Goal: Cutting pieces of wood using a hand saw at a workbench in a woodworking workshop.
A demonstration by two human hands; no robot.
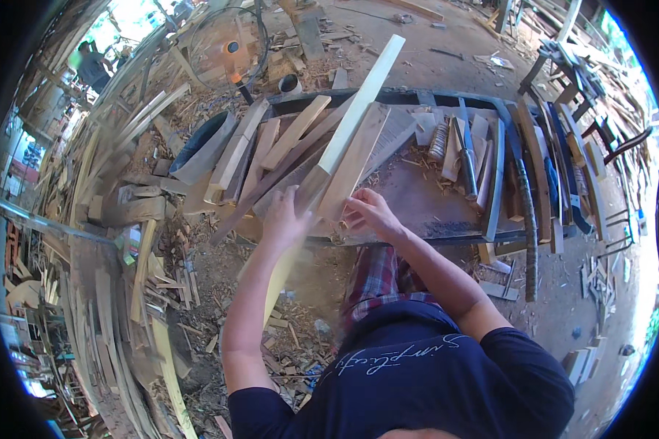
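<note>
A long pale wooden slat (359, 102) runs diagonally from below the bench up toward the far ground. My left hand (285, 216) grips it near the bench's front edge. A wider brown board (355, 157) lies beside the slat on the workbench (432, 197). My right hand (370, 212) rests on that board's near end, fingers curled around something small I cannot make out.
Several planks (260, 146) lie piled on the bench's left; tools and short offcuts (461, 154) on its right. Stacked slats (135, 293) and scraps cover the ground at left. A round fan (227, 47) stands behind the bench. Another person (91, 66) is far back left.
</note>
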